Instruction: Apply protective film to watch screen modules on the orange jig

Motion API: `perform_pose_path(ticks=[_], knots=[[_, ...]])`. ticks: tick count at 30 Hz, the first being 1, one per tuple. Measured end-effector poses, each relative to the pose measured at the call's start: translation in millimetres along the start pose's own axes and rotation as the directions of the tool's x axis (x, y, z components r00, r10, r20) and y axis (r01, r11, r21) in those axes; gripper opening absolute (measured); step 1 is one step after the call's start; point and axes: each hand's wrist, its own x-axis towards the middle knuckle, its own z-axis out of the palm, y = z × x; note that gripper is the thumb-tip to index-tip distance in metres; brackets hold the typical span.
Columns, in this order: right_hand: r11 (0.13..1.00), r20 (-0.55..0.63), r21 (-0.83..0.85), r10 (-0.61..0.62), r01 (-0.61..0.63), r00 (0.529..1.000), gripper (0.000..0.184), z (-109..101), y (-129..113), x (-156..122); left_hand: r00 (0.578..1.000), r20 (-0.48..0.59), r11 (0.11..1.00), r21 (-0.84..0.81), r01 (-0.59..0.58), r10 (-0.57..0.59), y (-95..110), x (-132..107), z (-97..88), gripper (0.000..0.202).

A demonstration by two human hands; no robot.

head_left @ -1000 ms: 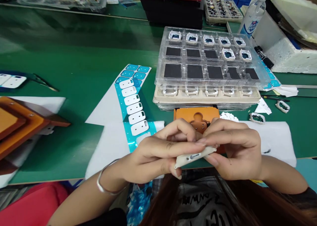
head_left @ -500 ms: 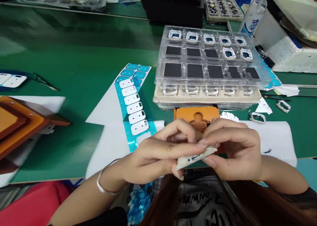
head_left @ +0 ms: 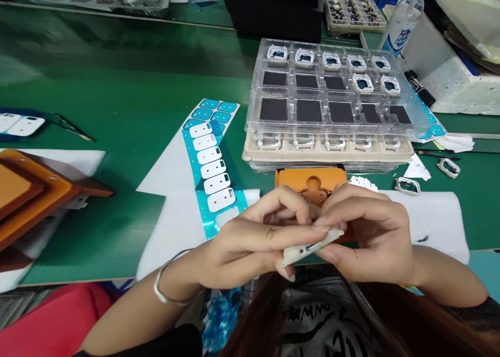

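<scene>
Between my two hands is a small pale watch case frame (head_left: 299,253), seen edge-on and tilted, with a slot and a small hole in its side. My left hand (head_left: 250,247) pinches its left end between thumb and fingers. My right hand (head_left: 369,237) grips its right end, thumb below and fingers above. The fingertips hide its upper face. Just behind the hands stands an orange fixture block (head_left: 308,179), partly covered by them. To the left lies a blue backing sheet (head_left: 199,182) with a row of white adhesive pieces (head_left: 214,183).
A clear tray (head_left: 253,99) with pale frames sits on stacked trays (head_left: 250,151) ahead. Two loose frames (head_left: 407,186) lie at right. An orange press-like fixture (head_left: 39,195) and tweezers (head_left: 72,126) are at left. A bottle (head_left: 404,21) and white foam box (head_left: 441,81) stand back right.
The frame has tilted slightly and shifted a little to the right in my fingers. Both hands keep their grip. The whole view has moved very slightly.
</scene>
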Motion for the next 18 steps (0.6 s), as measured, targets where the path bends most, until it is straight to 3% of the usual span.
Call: perform_pose_path(ticks=[18], knots=[[0.996, 0.001, -0.07, 0.052, -0.052, 0.999, 0.022, -0.3, 0.4, -1.8, 0.999, -0.036, 1.0, 0.03, -0.009, 0.01, 1.2, 4.5, 1.8, 0.044]])
